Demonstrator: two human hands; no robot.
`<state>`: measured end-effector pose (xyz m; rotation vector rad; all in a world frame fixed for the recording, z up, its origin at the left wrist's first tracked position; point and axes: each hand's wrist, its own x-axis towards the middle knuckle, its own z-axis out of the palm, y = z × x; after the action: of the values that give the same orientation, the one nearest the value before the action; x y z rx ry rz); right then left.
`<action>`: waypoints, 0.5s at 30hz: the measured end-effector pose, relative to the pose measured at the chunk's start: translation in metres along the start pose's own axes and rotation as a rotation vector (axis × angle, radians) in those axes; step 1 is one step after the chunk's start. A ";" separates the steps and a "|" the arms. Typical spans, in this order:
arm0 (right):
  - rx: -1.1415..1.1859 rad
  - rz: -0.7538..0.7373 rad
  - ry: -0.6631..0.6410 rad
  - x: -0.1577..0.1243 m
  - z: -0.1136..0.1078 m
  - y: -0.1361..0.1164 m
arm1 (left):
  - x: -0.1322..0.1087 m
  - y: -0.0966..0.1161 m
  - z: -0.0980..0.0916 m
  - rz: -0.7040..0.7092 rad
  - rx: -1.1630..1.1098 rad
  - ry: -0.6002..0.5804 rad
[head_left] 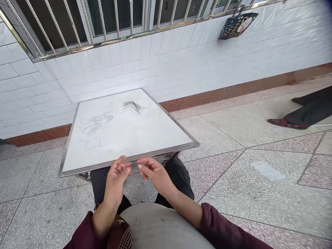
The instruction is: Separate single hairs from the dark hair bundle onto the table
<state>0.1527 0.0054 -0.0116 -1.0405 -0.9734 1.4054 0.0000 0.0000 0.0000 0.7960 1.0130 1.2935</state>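
My left hand (117, 180) and my right hand (157, 175) are close together just past the table's near edge, above my lap. Thumb and fingertips of each hand are pinched, and a thin dark strand, like fine wire, seems to run between them; it is too fine to see clearly. On the white tabletop (145, 135) lies a dense bundle of dark strands (132, 106) at the back. A loose tangle of kinked strands (97, 121) spreads over the left part, and a bent single strand (92, 140) lies nearer to me.
The table's metal rim (129, 159) is close to my hands. Behind it stands a white tiled wall (124, 69) with window bars and a hanging dotted bag (237, 26). A person's leg and shoe (287, 123) show at right; white paper (268, 170) lies on the floor.
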 end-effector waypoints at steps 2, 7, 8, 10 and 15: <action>-0.005 0.014 -0.043 -0.003 0.005 0.003 | 0.005 -0.003 0.000 -0.010 -0.064 0.021; -0.057 0.023 -0.104 -0.007 0.010 0.011 | 0.006 -0.007 0.000 -0.027 -0.124 -0.004; -0.063 0.024 -0.110 -0.007 0.010 0.012 | 0.006 -0.007 0.000 -0.031 -0.121 -0.001; -0.068 0.029 -0.120 -0.007 0.011 0.016 | 0.005 -0.007 -0.002 -0.036 -0.112 0.008; -0.077 0.034 -0.128 -0.006 0.012 0.019 | 0.005 -0.010 -0.005 0.003 -0.092 -0.001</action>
<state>0.1360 -0.0022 -0.0256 -1.0375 -1.1149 1.4877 -0.0007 0.0033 -0.0117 0.7285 0.9449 1.3325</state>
